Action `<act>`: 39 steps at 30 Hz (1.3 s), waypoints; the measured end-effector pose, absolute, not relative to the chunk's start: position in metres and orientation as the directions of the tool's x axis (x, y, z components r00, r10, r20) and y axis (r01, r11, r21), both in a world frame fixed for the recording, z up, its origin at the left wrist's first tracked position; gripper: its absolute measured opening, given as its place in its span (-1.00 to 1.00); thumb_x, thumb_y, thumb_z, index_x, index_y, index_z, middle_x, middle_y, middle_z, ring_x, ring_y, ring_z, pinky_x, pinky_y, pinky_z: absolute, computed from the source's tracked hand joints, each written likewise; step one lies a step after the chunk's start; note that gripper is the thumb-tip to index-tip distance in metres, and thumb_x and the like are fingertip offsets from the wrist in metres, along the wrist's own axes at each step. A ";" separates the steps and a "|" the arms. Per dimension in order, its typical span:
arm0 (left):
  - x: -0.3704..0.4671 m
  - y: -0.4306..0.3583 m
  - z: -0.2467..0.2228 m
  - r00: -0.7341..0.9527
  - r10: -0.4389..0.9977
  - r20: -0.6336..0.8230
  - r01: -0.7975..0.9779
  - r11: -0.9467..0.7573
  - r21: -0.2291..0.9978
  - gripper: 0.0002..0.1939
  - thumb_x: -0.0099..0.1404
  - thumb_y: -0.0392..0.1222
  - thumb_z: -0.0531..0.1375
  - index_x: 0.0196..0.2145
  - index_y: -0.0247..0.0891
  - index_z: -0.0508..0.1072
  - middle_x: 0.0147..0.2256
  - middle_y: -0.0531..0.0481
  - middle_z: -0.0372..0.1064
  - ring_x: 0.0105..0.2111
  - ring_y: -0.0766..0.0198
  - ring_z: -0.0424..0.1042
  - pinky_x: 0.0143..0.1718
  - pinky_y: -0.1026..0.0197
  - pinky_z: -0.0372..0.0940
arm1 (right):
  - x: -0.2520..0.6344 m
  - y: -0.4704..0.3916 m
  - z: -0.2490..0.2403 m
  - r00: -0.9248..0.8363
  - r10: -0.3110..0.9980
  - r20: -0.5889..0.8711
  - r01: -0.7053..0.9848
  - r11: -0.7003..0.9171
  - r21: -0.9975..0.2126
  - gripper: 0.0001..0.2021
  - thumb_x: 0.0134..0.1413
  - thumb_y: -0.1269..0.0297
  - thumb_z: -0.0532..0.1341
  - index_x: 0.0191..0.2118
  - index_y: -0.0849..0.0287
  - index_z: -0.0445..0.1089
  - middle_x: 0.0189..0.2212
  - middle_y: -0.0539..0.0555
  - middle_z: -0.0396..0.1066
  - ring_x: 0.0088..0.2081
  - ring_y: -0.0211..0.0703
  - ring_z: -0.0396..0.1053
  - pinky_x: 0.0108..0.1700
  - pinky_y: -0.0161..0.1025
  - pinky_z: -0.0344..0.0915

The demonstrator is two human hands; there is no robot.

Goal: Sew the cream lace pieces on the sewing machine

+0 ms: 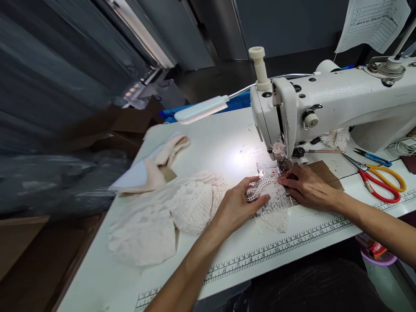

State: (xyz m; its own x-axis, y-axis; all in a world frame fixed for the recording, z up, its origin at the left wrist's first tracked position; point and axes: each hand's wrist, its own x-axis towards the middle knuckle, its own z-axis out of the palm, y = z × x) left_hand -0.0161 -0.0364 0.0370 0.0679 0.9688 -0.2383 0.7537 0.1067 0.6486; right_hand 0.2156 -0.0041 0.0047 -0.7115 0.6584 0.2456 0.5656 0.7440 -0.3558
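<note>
A piece of white lace fabric (274,212) with a curved, dotted trim band lies under the needle area of a white sewing machine (338,97). My left hand (235,208) rests on its left side, thumb and forefinger spread apart around the band. Close to the presser foot (284,164), my right hand (307,186) has its fingers curled together, the tips at the lace's right edge. What those fingertips pinch is partly hidden. More cream lace pieces (191,203) lie in a heap left of my left hand.
Right of the machine's needle lie red-and-yellow scissors (380,180) and blue thread snips (373,157). Brown card (325,173) sits beside my right hand. A lamp (201,110) shines on the table; folded fabric pieces (152,167) lie at its left edge. A ruler strip (260,258) runs along the front.
</note>
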 end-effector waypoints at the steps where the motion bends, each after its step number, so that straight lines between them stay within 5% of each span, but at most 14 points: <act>1: -0.016 -0.037 0.037 0.065 0.971 -0.228 0.754 0.102 0.649 -0.35 0.15 0.14 0.26 0.13 -0.23 0.41 -0.04 -0.23 0.53 0.03 -0.15 0.47 -0.07 -0.09 0.41 | 0.216 -0.004 0.004 -0.714 0.656 0.246 0.561 0.746 -0.358 -0.62 0.23 0.44 0.05 0.10 0.12 0.40 -0.04 0.23 0.35 0.01 0.05 0.26 0.08 0.08 0.33; 19: -0.016 -0.040 0.038 0.051 0.974 -0.220 0.733 0.113 0.671 -0.36 0.17 0.09 0.26 0.14 -0.25 0.41 0.01 -0.26 0.49 -0.05 -0.09 0.51 -0.15 -0.02 0.43 | 0.228 -0.010 0.012 -0.812 0.524 0.259 0.408 0.825 -0.390 -0.66 0.23 0.40 0.10 0.01 0.10 0.53 -0.10 0.21 0.39 0.00 0.03 0.35 -0.01 0.06 0.40; 25: -0.019 -0.039 0.039 0.058 0.979 -0.197 0.732 0.092 0.675 -0.44 0.16 0.15 0.26 0.03 -0.21 0.51 -0.50 0.04 0.45 -0.51 0.18 0.43 -0.48 0.19 0.30 | 0.227 -0.013 0.016 -0.794 0.567 0.221 0.439 0.785 -0.436 -0.64 0.21 0.44 0.10 0.02 0.09 0.53 -0.10 0.20 0.39 -0.01 0.01 0.36 0.01 0.03 0.38; 36: -0.025 -0.034 0.034 0.030 0.993 -0.111 0.717 0.056 0.695 -0.59 0.23 -0.02 0.20 -0.04 -0.29 0.53 -0.40 0.02 0.46 -0.55 0.35 0.35 -0.51 0.28 0.24 | 0.226 -0.014 0.017 -0.772 0.604 0.200 0.450 0.741 -0.499 -0.63 0.17 0.47 0.11 0.01 0.13 0.55 -0.10 0.21 0.39 -0.02 0.00 0.34 0.04 0.02 0.34; 39: -0.025 -0.035 0.030 0.069 0.996 0.060 0.787 -0.091 0.610 -0.67 0.29 -0.06 0.19 -0.06 -0.28 0.53 -0.42 0.02 0.46 -0.58 0.37 0.34 -0.57 0.31 0.22 | 0.226 -0.014 0.017 -0.772 0.601 0.207 0.451 0.746 -0.489 -0.63 0.15 0.47 0.13 0.00 0.16 0.55 -0.09 0.23 0.39 0.00 0.01 0.34 0.04 0.01 0.33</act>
